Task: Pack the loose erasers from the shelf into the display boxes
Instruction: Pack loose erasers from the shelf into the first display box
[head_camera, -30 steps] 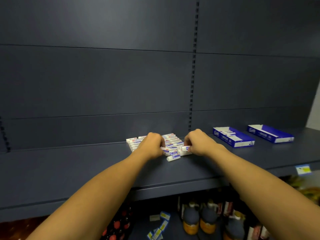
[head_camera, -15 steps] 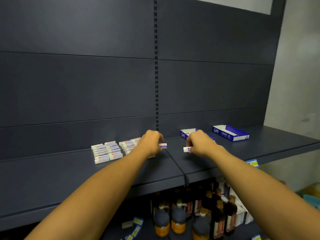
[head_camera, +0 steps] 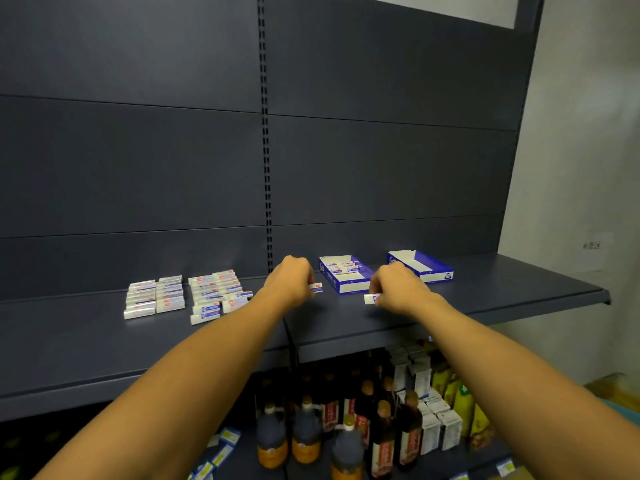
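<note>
In the head view, I see my left hand above the dark shelf, with its grip pinching one eraser whose white and blue end sticks out toward the right. My right hand is a little lower and to the right, and its grip pinches a second eraser, which points out to the left. I judge that each hand carries one piece so that two can go into a box in one trip. The nearer display box lies between the two hands, just behind them, open at the top and already partly filled with erasers in a row; this is probably the target. The second display box is just behind the right hand and looks empty from here. The loose erasers remain in two groups on the shelf at the left, well apart from the boxes, so much of the work is not yet done. Under the shelf there are bottles and cartons, which have no part in this task.
</note>
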### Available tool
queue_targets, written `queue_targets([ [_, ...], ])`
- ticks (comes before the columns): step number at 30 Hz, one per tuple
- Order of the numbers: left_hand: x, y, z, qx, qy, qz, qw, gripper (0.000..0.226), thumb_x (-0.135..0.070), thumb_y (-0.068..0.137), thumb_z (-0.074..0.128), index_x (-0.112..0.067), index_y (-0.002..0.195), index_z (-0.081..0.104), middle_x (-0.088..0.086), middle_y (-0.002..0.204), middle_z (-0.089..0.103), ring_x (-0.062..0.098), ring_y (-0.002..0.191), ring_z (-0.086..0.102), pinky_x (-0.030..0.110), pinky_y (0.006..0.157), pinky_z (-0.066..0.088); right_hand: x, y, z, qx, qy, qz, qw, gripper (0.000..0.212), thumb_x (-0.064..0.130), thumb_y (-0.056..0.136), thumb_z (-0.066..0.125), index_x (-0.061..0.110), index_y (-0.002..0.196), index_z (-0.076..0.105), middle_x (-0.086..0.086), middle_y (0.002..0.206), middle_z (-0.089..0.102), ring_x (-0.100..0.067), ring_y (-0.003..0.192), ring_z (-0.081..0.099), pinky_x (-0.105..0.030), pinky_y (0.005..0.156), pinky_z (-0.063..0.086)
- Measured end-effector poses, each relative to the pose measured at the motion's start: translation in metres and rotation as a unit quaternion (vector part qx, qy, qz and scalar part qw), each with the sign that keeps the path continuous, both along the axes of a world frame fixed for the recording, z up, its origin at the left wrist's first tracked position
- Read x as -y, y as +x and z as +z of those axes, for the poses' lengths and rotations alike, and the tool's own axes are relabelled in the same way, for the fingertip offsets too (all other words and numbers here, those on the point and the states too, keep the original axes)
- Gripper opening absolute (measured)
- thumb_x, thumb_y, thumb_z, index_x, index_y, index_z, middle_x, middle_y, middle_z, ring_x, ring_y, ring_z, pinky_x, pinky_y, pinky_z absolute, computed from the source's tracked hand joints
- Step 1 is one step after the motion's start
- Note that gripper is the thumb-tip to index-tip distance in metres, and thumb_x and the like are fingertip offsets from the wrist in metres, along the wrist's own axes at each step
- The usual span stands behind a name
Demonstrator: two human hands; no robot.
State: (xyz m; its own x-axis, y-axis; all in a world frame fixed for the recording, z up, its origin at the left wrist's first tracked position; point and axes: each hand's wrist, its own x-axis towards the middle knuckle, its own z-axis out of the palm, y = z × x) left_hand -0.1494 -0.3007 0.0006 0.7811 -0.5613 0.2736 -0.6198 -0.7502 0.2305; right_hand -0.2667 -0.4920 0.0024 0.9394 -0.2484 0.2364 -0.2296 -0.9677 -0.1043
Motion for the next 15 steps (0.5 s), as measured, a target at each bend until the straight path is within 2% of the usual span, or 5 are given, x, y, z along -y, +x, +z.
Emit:
queue_targets([
  [5, 0.027, -0.003, -0.006, -0.004, -0.016, 0.000, 1.000, 0.023, -0.018, 0.089, 0.072, -0.007, 0.109, 0.072, 0.011, 0.106, 0.070, 0.025, 0.093, 0.067, 0.040, 0.086, 0.058, 0.028, -0.004, 0.001, 0.000, 0.020, 0.001, 1.000, 0.023, 0.018, 0.089, 0.071, 0.014, 0.112, 0.073, -0.008, 0.111, 0.069, -0.023, 0.101, 0.064, -0.037, 0.091, 0.056],
  [9, 0.043, 0.001, -0.009, 0.002, -0.017, 0.003, 1.000, 0.023, -0.021, 0.089, 0.074, -0.008, 0.107, 0.072, 0.011, 0.106, 0.071, 0.020, 0.085, 0.063, 0.031, 0.074, 0.052, 0.042, -0.002, -0.001, 0.005, 0.033, 0.012, 0.999, 0.023, 0.020, 0.090, 0.071, 0.015, 0.112, 0.074, -0.007, 0.109, 0.070, -0.022, 0.099, 0.065, -0.038, 0.091, 0.057],
  [13, 0.059, 0.009, -0.012, 0.005, -0.014, -0.003, 1.000, 0.029, -0.025, 0.090, 0.074, -0.007, 0.112, 0.069, 0.010, 0.112, 0.070, 0.016, 0.086, 0.059, 0.029, 0.073, 0.049, 0.055, 0.005, -0.009, 0.004, 0.036, 0.016, 0.999, 0.022, 0.021, 0.090, 0.073, 0.015, 0.111, 0.074, -0.007, 0.109, 0.070, -0.022, 0.099, 0.065, -0.037, 0.091, 0.056],
  [15, 0.067, 0.016, -0.013, 0.003, -0.010, -0.003, 1.000, 0.030, -0.026, 0.090, 0.074, -0.007, 0.112, 0.069, 0.010, 0.112, 0.070, 0.019, 0.091, 0.065, 0.031, 0.076, 0.053, 0.061, 0.011, -0.012, 0.002, 0.033, 0.017, 0.999, 0.023, 0.021, 0.090, 0.073, 0.014, 0.111, 0.073, -0.007, 0.110, 0.069, -0.022, 0.100, 0.064, -0.036, 0.091, 0.056],
])
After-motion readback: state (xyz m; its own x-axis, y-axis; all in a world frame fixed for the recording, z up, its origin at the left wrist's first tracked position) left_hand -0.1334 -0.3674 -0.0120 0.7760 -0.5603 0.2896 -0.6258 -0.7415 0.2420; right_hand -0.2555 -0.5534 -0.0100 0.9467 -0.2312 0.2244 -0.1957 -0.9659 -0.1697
